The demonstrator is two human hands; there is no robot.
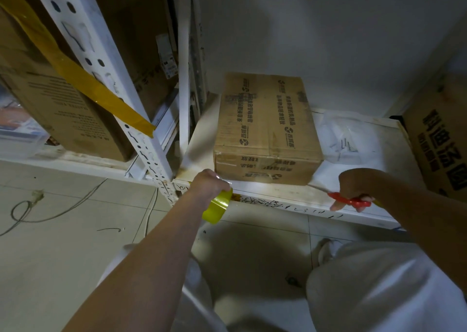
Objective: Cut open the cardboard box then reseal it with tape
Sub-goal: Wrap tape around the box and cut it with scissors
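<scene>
A closed brown cardboard box (265,122) with printed Chinese text lies on a low white shelf (285,192), its top seam taped. My left hand (208,184) grips a yellow roll of tape (218,208) just in front of the box's near left corner. My right hand (353,187) holds red-handled scissors (348,200), their blades pointing left toward the box's near right corner, a little apart from it.
A white slotted rack post (141,129) stands left of the box. Larger cartons sit on the left shelf (65,109), one with yellow tape, and another carton at the far right (439,142). A clear plastic bag (351,137) lies right of the box. Cables (50,210) trail on the tiled floor.
</scene>
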